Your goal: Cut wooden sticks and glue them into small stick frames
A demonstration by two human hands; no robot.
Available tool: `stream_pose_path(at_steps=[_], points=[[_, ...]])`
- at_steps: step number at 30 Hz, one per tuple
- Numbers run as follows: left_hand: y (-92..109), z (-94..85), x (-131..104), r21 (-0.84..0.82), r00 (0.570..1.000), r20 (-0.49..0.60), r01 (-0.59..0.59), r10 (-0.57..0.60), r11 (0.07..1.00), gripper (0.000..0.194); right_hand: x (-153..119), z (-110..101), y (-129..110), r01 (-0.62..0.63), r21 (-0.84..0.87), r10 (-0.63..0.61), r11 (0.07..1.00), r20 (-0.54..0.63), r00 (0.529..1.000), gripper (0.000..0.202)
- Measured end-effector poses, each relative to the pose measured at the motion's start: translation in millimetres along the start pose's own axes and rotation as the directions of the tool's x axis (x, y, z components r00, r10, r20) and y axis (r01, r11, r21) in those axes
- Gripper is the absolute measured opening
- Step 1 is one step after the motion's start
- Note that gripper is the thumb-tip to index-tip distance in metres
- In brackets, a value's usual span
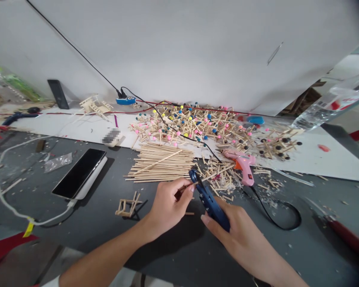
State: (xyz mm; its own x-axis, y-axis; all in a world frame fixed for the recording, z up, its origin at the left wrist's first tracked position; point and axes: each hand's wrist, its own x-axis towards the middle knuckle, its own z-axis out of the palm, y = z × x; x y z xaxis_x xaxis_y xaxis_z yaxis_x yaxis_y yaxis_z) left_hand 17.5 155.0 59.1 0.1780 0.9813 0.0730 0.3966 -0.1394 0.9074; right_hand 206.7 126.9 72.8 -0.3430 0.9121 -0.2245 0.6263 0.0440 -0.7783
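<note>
My left hand (172, 203) pinches a thin wooden stick (219, 172), which slants up to the right over the cut pieces. Its near end is hidden in the fingers. My right hand (237, 231) is wrapped round a dark blue cutting tool (214, 205), whose head is at the stick, just right of my left fingertips. Behind my hands lies a pile of long sticks (164, 161), with short cut pieces (221, 185) to its right. A small wooden frame (128, 207) stands on the grey table left of my left hand.
A pink glue gun (244, 165) with a black cord lies right of the cut pieces. Many ball-tipped stick figures (191, 125) cover the back board. At left are a phone (79, 173) and white cable (2, 195); a red-handled tool (347, 235) lies at right.
</note>
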Motion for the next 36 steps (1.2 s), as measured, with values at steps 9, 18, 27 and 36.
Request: stream_pose_path(at_steps=[9, 18, 27, 36], points=[[0, 0.5, -1, 0.022, 0.999, 0.029, -0.014, 0.014, 1.0, 0.031, 2, 8, 6, -0.065, -0.1, 0.06, 0.993, -0.055, 0.997, 0.022], [-4, 4.9, 0, -0.002, 0.998, 0.047, 0.037, -0.036, 0.999, 0.033, 7, 16, 9, -0.094, -0.17, 0.078, 0.981, -0.1, 0.992, 0.018], [-5, 5.7, -1, 0.039, 1.0, 0.013, -0.02, 0.019, 0.999, 0.038, 6, 13, 7, -0.066, -0.077, 0.06, 0.995, -0.074, 0.995, 0.017], [2, 3.7, -4, 0.041, 0.999, -0.036, 0.003, -0.001, 0.999, 0.035, -1, 2, 3, 0.04, 0.101, -0.041, 0.994, 0.004, 0.999, 0.025]])
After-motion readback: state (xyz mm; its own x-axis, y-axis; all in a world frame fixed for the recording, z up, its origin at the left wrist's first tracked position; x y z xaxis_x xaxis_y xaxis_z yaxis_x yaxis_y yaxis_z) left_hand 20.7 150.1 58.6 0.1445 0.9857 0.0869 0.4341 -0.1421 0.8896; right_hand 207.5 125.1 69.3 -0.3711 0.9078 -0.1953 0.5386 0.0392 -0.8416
